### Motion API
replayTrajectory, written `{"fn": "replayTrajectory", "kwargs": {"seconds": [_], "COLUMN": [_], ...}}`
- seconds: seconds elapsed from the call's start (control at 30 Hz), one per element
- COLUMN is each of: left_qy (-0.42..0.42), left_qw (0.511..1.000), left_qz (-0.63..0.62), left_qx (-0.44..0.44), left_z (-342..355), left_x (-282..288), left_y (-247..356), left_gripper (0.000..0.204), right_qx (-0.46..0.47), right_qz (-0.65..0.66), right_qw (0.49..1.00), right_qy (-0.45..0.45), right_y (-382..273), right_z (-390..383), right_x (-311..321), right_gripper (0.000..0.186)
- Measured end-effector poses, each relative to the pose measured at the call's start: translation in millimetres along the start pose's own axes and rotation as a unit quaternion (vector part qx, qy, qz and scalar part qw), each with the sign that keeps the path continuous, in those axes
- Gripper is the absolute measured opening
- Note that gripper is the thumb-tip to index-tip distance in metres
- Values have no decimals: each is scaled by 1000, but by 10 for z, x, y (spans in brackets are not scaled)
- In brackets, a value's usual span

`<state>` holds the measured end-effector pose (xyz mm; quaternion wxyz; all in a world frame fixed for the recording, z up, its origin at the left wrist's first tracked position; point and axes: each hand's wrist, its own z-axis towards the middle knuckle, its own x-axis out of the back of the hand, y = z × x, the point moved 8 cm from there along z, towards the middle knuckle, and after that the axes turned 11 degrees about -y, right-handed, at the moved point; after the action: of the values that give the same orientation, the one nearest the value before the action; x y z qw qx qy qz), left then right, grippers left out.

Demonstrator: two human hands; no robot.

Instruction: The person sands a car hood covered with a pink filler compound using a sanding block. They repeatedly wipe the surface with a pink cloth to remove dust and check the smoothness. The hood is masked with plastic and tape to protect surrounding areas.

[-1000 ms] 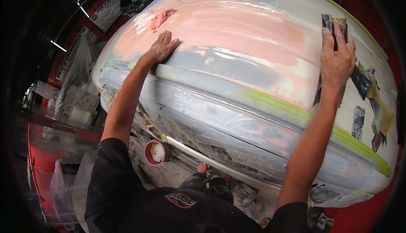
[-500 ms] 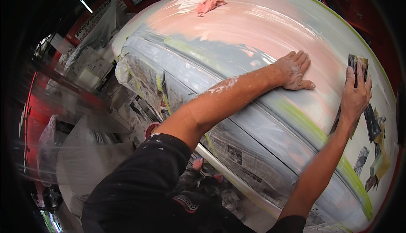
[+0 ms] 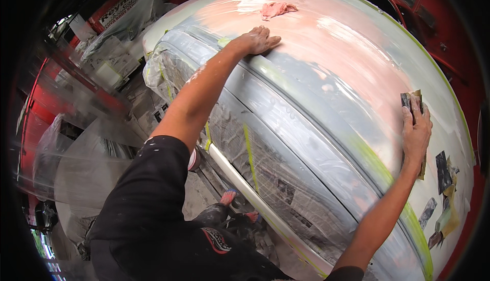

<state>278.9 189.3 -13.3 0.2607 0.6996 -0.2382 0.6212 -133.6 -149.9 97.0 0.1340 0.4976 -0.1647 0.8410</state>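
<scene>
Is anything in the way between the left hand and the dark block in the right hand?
Nothing visible. Between the left hand and the dark block there is just pink and grey surface. The pink rag lies beyond the left hand, off to the side; the loose strips lie past the right hand.

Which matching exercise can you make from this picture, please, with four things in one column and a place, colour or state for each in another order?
1. Left hand
2. Right hand
3. Cloth
4. Left sleeve

A. Crumpled and pink
B. Black
C. Holding a long narrow block
D. Palm down at the curved panel, holding nothing

Pairs: 1-D, 2-C, 3-A, 4-B.
</scene>
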Motion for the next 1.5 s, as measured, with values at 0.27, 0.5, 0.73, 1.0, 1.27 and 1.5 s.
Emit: {"fn": "replayTrajectory", "kwargs": {"seconds": [0.27, 0.5, 0.73, 1.0, 1.27, 1.5], "left_qy": [106, 208, 270, 247, 237, 188], "left_qw": [993, 967, 949, 955, 935, 935], "left_qz": [21, 80, -107, -85, -204, -274], "left_qx": [-50, -121, -120, -143, -167, -125], "left_z": [-160, -441, -420, -428, -599, -598], "left_x": [90, 256, 337, 334, 456, 497], "left_y": [161, 281, 231, 335, 323, 205], "left_gripper": [47, 39, 57, 41, 39, 34], "right_qx": [44, 48, 20, -33, 76, 121], "right_qz": [41, 22, -28, -115, -127, -46], "right_qw": [996, 994, 989, 980, 985, 988], "right_qy": [-67, -97, -147, -157, -85, -84], "right_y": [-64, -153, -216, -609, -2482, -3437], "right_z": [-7, -22, 4, 282, 892, 1172], "right_x": [-163, -229, -414, -503, -929, -1465], "right_gripper": [42, 42, 41, 43, 42, 42]}}
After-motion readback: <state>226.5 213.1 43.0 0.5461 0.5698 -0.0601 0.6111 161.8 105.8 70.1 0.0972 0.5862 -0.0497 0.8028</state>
